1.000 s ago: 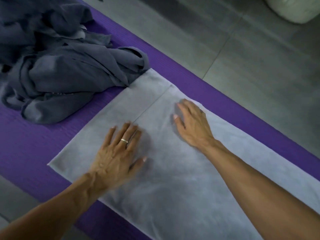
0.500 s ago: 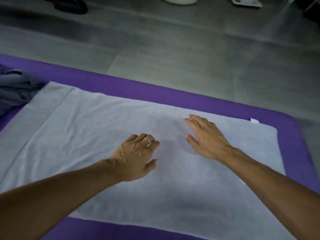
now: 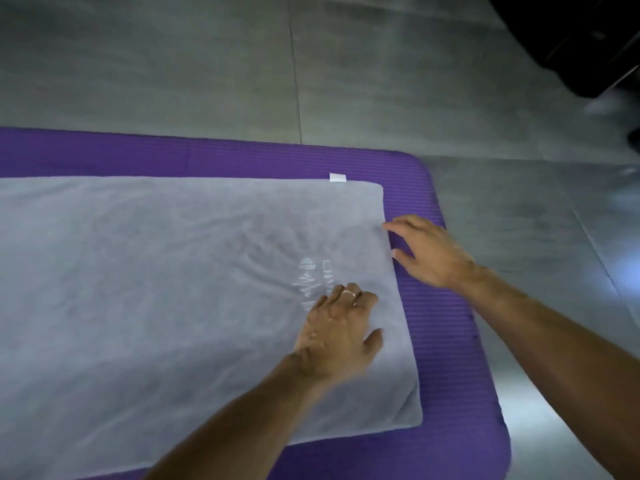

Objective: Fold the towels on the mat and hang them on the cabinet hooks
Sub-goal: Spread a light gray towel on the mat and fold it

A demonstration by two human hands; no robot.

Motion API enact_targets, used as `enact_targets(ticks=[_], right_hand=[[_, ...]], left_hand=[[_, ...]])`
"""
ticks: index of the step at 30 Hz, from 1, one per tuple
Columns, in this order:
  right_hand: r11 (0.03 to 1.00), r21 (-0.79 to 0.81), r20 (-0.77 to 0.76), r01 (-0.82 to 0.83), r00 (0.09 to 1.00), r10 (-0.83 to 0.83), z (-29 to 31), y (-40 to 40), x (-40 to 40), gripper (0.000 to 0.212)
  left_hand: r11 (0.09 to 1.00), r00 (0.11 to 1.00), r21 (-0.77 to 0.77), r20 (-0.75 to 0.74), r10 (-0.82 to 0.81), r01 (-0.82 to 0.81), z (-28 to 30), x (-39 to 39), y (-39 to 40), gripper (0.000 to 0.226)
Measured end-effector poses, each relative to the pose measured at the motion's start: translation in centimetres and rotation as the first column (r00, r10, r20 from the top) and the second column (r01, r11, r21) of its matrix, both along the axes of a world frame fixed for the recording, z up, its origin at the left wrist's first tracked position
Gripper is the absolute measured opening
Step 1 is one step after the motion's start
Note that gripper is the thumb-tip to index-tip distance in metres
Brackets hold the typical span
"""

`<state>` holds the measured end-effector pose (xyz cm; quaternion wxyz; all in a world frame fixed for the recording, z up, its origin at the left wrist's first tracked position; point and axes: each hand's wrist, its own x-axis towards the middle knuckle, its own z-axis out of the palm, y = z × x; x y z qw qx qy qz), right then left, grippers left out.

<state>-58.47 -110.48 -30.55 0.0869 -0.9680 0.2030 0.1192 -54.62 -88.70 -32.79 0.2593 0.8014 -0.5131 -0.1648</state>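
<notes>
A light grey towel (image 3: 156, 289) lies spread flat along the purple mat (image 3: 433, 306), with pale lettering near its right end and a small white tag (image 3: 337, 177) at its far edge. My left hand (image 3: 339, 334), a ring on one finger, presses palm down on the towel close to its right edge. My right hand (image 3: 429, 251) hovers over the mat at the towel's right edge, fingers apart, fingertips touching that edge. Neither hand holds anything. No cabinet or hooks are in view.
Grey tiled floor (image 3: 346, 71) surrounds the mat on the far side and the right. A dark object (image 3: 581, 39) fills the top right corner. The mat's rounded right end stops just past the towel.
Both hands have slid right along the towel to its right end, and my view has followed them. The heap of dark grey towels at the left has left the frame.
</notes>
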Motion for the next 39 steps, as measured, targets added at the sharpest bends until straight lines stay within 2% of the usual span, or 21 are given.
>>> enact_targets(ticks=[3,7,9,12,14,17,19,22,24,26,28,30,35,37,39], right_hand=[[0.998,0.056,-0.019,0.040,0.999,-0.039,-1.0,-1.8,-1.4,0.060],[0.993,0.097,0.011,0.062,0.998,-0.064,-2.2,-2.5,-1.9,0.063],[0.991,0.115,0.031,0.072,0.997,-0.076,-2.6,-2.5,-2.0,0.064],[0.987,0.139,0.031,0.076,0.996,-0.081,-2.7,-2.4,-1.8,0.069],[0.985,0.160,0.044,0.071,0.996,-0.078,-2.6,-2.1,-1.5,0.072],[0.985,0.163,0.086,0.055,0.994,-0.070,-2.4,-1.3,-0.3,0.075],[0.989,0.144,0.110,0.022,0.993,-0.038,-2.5,-0.4,1.0,0.065],[0.993,0.119,0.194,-0.001,0.981,-0.023,-2.1,1.1,3.6,0.026],[0.993,0.114,0.242,-0.013,0.970,-0.016,-1.5,2.3,5.5,0.016],[0.994,0.099,0.277,-0.045,0.961,0.016,-0.7,3.8,7.5,0.015],[0.993,0.071,0.299,-0.097,0.952,0.072,0.3,5.6,9.6,0.014],[0.989,0.052,0.323,-0.135,0.940,0.111,1.4,7.7,11.7,0.011],[0.983,-0.012,0.387,-0.185,0.905,0.175,3.2,13.3,17.1,0.013],[0.973,-0.044,0.405,-0.224,0.887,0.223,3.8,15.8,19.3,0.015],[0.963,-0.057,0.405,-0.264,0.875,0.264,4.4,18.4,21.5,0.015]], left_hand=[[0.993,0.996,0.094,-0.053,-0.065,0.070,-0.5,-1.8,-2.6,0.051],[0.943,0.954,0.234,0.125,-0.271,0.237,-1.5,-1.8,-4.3,0.044],[0.940,0.944,0.219,0.144,-0.297,0.262,-1.8,-1.2,-4.5,0.028],[0.959,0.966,0.124,0.013,-0.259,0.256,-1.9,-0.3,-4.3,0.007],[0.977,0.974,0.054,-0.110,-0.198,0.205,-1.8,0.3,-3.3,0.005],[0.999,0.949,-0.029,-0.314,-0.025,0.016,-1.1,1.4,-1.2,0.012],[0.989,0.912,-0.057,-0.398,0.102,-0.136,-0.6,2.0,0.4,0.024],[0.904,0.845,-0.036,-0.371,0.385,-0.427,0.0,3.6,2.6,0.036],[0.805,0.758,0.066,-0.299,0.580,-0.589,0.4,5.1,4.0,0.034],[0.713,0.679,0.168,-0.221,0.700,-0.681,0.6,6.7,5.7,0.031],[0.654,0.629,0.217,-0.179,0.757,-0.725,0.9,8.1,7.8,0.025],[0.643,0.607,0.237,-0.210,0.766,-0.729,1.4,9.2,10.3,0.019],[0.716,0.648,0.196,-0.316,0.693,-0.671,2.7,11.0,17.2,0.037],[0.708,0.630,0.180,-0.344,0.696,-0.683,3.0,11.9,20.2,0.049],[0.675,0.588,0.202,-0.358,0.725,-0.710,3.0,13.0,23.6,0.052]])
